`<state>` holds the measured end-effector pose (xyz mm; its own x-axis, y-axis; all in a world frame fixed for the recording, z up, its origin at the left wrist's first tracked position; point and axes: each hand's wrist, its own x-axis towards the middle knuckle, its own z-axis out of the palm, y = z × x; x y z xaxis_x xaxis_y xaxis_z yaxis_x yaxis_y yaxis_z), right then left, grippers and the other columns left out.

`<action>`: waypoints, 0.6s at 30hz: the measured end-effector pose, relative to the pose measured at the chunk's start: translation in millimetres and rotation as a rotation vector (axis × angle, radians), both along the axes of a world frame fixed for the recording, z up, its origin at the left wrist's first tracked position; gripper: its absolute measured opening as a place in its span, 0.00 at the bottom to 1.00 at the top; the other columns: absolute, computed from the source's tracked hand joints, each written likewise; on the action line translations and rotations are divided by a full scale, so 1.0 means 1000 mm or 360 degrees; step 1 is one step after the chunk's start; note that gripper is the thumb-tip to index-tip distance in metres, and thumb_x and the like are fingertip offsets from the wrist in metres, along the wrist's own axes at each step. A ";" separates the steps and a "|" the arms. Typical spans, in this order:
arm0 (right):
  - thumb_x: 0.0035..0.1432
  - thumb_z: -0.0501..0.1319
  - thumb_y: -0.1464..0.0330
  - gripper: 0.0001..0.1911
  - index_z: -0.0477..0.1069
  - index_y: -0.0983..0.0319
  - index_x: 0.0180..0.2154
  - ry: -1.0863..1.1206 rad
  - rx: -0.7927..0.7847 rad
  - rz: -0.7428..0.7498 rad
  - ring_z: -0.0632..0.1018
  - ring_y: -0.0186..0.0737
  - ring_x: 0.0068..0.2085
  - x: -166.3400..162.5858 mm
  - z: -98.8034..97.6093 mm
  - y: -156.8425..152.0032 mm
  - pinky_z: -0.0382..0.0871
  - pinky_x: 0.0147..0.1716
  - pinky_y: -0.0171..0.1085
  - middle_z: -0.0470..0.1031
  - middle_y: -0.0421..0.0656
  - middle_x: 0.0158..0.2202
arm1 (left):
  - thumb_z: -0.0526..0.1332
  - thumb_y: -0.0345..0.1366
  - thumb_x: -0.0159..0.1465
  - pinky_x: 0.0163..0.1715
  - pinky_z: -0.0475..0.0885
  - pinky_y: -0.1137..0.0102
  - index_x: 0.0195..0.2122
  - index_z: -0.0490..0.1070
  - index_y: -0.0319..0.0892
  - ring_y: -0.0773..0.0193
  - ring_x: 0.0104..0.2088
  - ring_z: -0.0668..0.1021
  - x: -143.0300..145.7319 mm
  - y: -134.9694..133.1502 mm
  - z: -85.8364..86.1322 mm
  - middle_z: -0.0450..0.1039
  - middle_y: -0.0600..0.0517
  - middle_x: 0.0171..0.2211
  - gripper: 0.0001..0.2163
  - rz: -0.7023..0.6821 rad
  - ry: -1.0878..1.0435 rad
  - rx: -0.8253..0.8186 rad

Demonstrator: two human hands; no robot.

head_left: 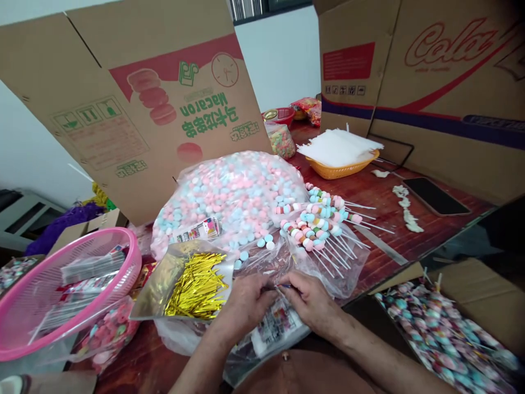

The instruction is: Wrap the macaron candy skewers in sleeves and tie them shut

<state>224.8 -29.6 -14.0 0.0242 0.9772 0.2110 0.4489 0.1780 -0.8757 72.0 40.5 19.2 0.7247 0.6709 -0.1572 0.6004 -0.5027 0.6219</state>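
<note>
Gold twist ties [194,287] lie heaped in their open pouch [158,282], just beside your left hand [250,298]. Fingers of both hands are drawn in, nearly tip to tip, above the printed wrappers [275,325] at the near edge of the counter [447,223]; whether either has hold of something cannot be made out. Those wrappers sit so near that edge that a dragging forearm could slide them off. Beyond your right hand [314,301], marshmallow skewers [324,224] point their sticks toward the right edge; an elbow catching them could scatter several. Bumping the pouch could spill the ties.
</note>
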 end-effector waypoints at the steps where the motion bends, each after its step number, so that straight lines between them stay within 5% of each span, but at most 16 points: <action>1: 0.58 0.52 0.70 0.09 0.69 0.63 0.29 0.0055 -0.0048 -0.0087 0.71 0.34 0.30 -0.002 -0.002 0.000 0.63 0.31 0.33 0.72 0.41 0.27 | 0.59 0.36 0.55 0.32 0.63 0.71 0.34 0.72 0.42 0.62 0.32 0.72 0.000 -0.002 -0.002 0.74 0.51 0.31 0.07 0.0110 -0.0032 0.0036; 7: 0.58 0.53 0.64 0.12 0.66 0.63 0.26 0.0154 -0.0172 -0.0262 0.67 0.32 0.25 0.007 -0.006 -0.001 0.60 0.25 0.31 0.68 0.38 0.22 | 0.55 0.38 0.59 0.27 0.63 0.73 0.28 0.68 0.40 0.66 0.26 0.70 0.002 -0.009 -0.026 0.69 0.53 0.23 0.08 0.0387 -0.0322 -0.0192; 13: 0.58 0.52 0.68 0.09 0.66 0.63 0.28 -0.0008 -0.0059 -0.0056 0.68 0.32 0.28 0.008 -0.002 0.002 0.61 0.28 0.31 0.68 0.38 0.25 | 0.51 0.37 0.63 0.30 0.65 0.72 0.32 0.70 0.41 0.65 0.29 0.72 0.000 -0.010 -0.024 0.72 0.51 0.27 0.11 0.0094 -0.0337 0.0079; 18: 0.61 0.47 0.62 0.18 0.64 0.62 0.23 -0.0305 0.0027 -0.0603 0.66 0.33 0.24 0.058 -0.012 0.012 0.60 0.25 0.32 0.65 0.39 0.21 | 0.51 0.37 0.63 0.31 0.68 0.71 0.32 0.71 0.41 0.63 0.30 0.74 -0.012 -0.008 -0.030 0.73 0.49 0.28 0.11 0.0272 -0.0418 0.0416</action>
<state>282.8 -17.7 -26.4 0.3397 0.9031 0.2628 0.6400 -0.0172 -0.7682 60.2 32.1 -10.8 0.5922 0.7779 0.2103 0.5268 -0.5712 0.6295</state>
